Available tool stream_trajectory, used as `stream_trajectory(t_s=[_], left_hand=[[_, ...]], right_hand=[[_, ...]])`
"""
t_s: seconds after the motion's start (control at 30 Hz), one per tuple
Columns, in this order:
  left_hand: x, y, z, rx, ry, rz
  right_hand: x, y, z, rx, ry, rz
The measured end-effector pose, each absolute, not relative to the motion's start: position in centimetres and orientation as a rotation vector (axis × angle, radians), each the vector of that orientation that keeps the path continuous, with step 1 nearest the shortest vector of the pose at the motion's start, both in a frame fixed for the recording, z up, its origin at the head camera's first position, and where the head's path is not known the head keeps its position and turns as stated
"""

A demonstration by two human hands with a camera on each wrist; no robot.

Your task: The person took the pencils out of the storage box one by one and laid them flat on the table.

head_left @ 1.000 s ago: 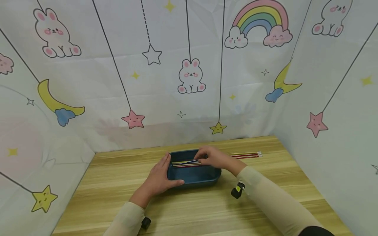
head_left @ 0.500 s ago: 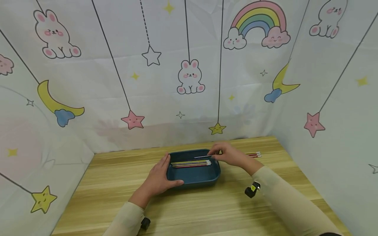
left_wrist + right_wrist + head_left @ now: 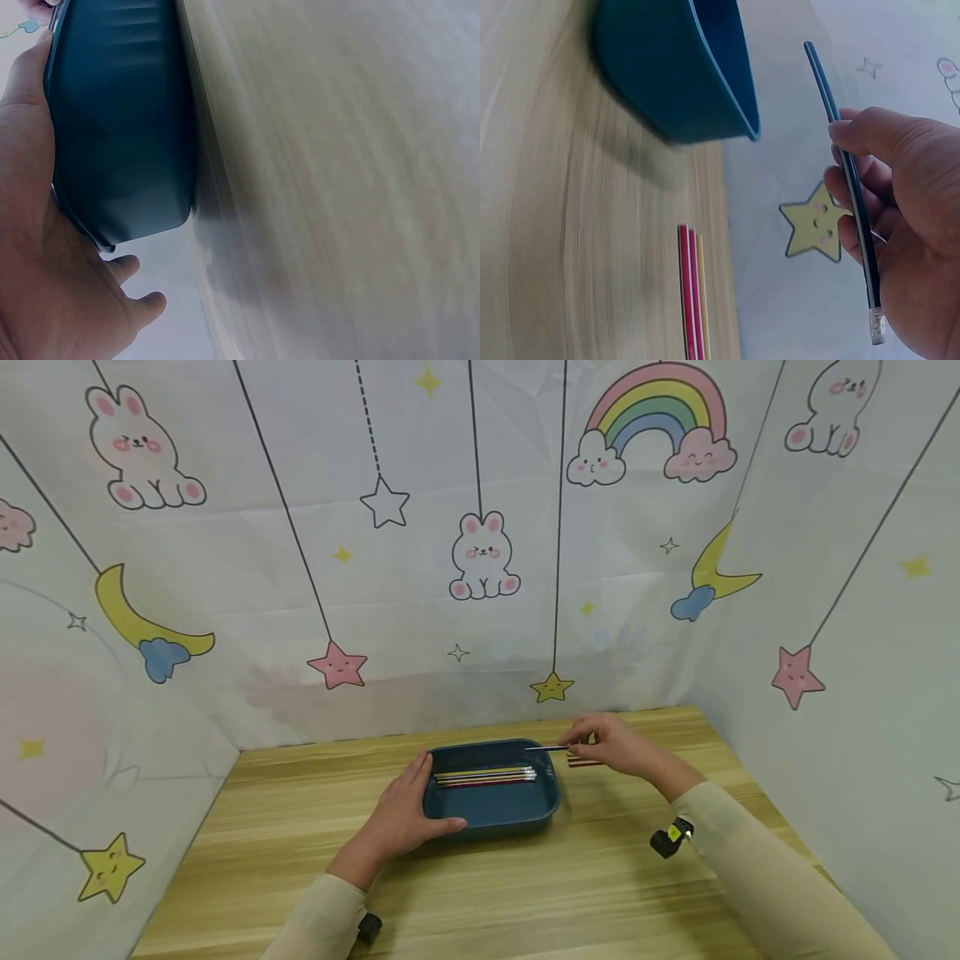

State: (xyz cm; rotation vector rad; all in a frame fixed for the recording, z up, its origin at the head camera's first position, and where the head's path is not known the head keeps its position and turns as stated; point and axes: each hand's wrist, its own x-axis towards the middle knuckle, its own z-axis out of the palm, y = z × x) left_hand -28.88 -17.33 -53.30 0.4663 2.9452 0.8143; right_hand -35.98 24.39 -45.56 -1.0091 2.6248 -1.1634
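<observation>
Right hand [image 3: 617, 748] with dark pencil [image 3: 547, 748] now farther right of tray [image 3: 491, 806].

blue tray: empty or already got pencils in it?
Not empty. The blue tray holds a few pencils lying side by side along its floor. The right hand pinches another pencil beside its rim.
</observation>
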Motion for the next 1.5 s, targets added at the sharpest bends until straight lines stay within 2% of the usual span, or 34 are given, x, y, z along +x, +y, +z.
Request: stream_trajectory(t_s=[1.5], left_hand=[[-28.7, -17.2, -53.0, 0.438, 2.937, 0.816]], right_hand=[[-36.9, 31.6, -48.0, -0.905, 2.692, -1.185]])
